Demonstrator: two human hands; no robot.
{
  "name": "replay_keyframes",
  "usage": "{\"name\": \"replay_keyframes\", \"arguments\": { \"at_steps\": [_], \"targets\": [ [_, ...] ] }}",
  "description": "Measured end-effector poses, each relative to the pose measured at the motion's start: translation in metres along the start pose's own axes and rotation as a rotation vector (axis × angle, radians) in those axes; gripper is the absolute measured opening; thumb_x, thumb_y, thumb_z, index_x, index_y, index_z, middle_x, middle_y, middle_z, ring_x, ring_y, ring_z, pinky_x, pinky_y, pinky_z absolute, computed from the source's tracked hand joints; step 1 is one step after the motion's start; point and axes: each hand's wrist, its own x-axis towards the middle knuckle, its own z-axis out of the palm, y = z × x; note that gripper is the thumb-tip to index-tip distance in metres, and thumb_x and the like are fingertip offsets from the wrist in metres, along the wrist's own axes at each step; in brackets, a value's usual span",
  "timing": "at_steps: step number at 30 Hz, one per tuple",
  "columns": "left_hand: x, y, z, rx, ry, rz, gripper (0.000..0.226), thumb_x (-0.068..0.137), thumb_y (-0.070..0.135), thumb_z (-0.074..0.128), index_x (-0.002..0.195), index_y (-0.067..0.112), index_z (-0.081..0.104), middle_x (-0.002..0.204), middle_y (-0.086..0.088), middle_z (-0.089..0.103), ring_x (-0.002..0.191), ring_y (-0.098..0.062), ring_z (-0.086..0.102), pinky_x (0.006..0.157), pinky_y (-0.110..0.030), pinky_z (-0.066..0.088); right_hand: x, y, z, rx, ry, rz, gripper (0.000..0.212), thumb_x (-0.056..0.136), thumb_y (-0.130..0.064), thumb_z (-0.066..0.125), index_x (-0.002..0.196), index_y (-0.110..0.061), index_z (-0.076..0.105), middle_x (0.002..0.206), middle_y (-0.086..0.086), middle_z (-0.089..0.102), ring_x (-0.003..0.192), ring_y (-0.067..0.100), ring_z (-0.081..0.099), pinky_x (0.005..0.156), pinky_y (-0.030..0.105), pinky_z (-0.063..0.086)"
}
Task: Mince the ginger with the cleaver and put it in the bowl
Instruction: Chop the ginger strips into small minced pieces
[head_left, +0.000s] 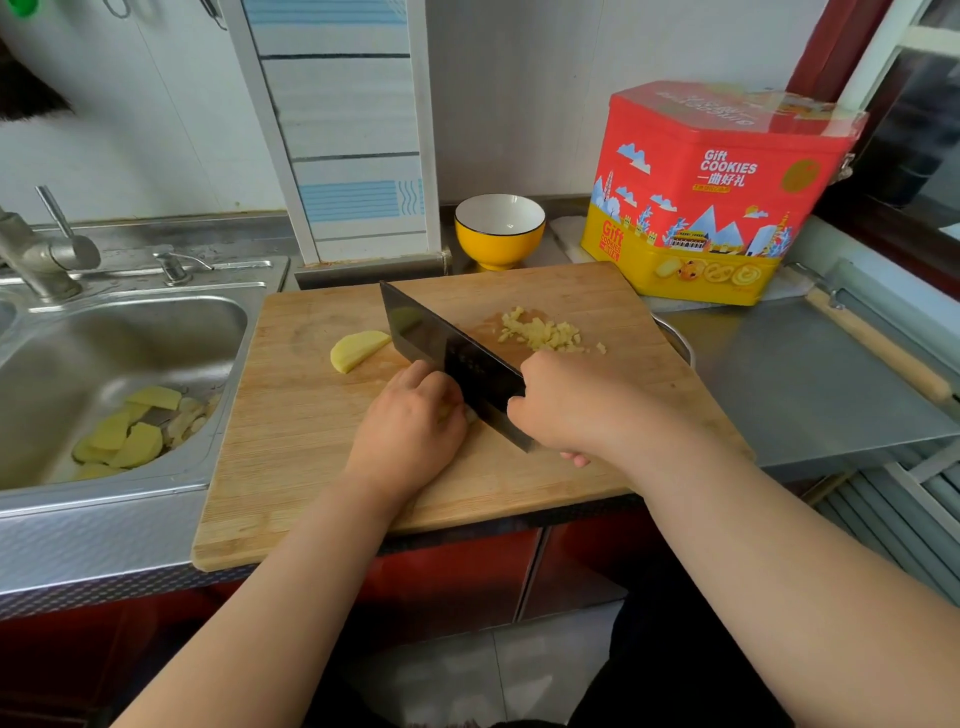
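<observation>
Right fingers (524, 410) curled around cleaver (447, 353)

A red-and-yellow cookie tin (717, 192) stands near the steel sink (218, 332).

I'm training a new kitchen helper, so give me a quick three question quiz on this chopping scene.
1. True or false: the yellow bowl already holds minced ginger.
2. Which hand grips the cleaver? A) left B) right
3. Fill in: the uncut ginger slice lies on the ____ side of the blade.

Key: 1. False; the minced ginger is still on the cutting board. 2. B, the right hand; the left hand steadies a piece by the blade. 3. Left.
</observation>
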Motion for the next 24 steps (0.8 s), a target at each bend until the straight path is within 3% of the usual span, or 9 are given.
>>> {"name": "replay_keyframes", "arguments": {
  "at_steps": [7, 12, 16, 19, 24],
  "targets": [
    [-0.003, 0.002, -0.004, 0.014, 0.033, -0.004, 0.008, 0.081, 0.016, 0.064, 0.088, 0.014, 0.061, 0.093, -0.001, 0.058, 0.079, -0.022, 0.057, 0.060, -0.026, 0.040, 0.000, 0.011, -0.006, 0.191, 0.026, 0.025, 0.039, 0.100, -0.024, 0.045, 0.136, -0.010, 0.044, 0.073, 0.009, 0.057, 0.051, 0.019, 0.056, 0.047, 0.026, 0.050],
    [-0.004, 0.005, -0.006, 0.032, 0.046, -0.008, 0.003, 0.083, 0.015, 0.065, 0.083, 0.012, 0.064, 0.091, -0.001, 0.060, 0.074, -0.021, 0.057, 0.057, -0.025, 0.038, -0.010, 0.003, -0.018, 0.140, 0.053, -0.019, 0.010, 0.099, -0.021, 0.045, 0.105, -0.014, 0.045, 0.069, 0.008, 0.055, 0.049, 0.018, 0.055, 0.044, 0.025, 0.047],
    [-0.004, 0.002, -0.006, 0.020, 0.023, 0.006, 0.003, 0.081, 0.013, 0.065, 0.082, 0.011, 0.065, 0.089, -0.002, 0.060, 0.074, -0.023, 0.058, 0.057, -0.025, 0.038, -0.013, -0.004, -0.014, 0.050, 0.058, -0.056, 0.008, 0.098, -0.022, 0.045, 0.101, -0.015, 0.048, 0.066, 0.007, 0.057, 0.047, 0.018, 0.058, 0.045, 0.027, 0.052],
    [-0.004, -0.001, -0.004, 0.009, 0.017, 0.003, 0.003, 0.080, 0.014, 0.066, 0.081, 0.011, 0.066, 0.085, -0.002, 0.059, 0.071, -0.023, 0.057, 0.056, -0.028, 0.042, -0.012, -0.007, -0.011, 0.024, 0.012, -0.028, 0.021, 0.099, -0.021, 0.043, 0.114, -0.011, 0.054, 0.062, 0.008, 0.057, 0.044, 0.018, 0.056, 0.046, 0.028, 0.054],
    [-0.003, -0.001, -0.003, 0.002, 0.008, 0.015, 0.004, 0.078, 0.013, 0.069, 0.080, 0.011, 0.067, 0.085, -0.002, 0.060, 0.072, -0.022, 0.058, 0.059, -0.025, 0.041, -0.003, -0.008, -0.006, 0.047, -0.095, 0.035, 0.042, 0.100, -0.018, 0.042, 0.140, -0.009, 0.043, 0.064, 0.010, 0.056, 0.045, 0.017, 0.051, 0.043, 0.024, 0.045]
  ]
}}
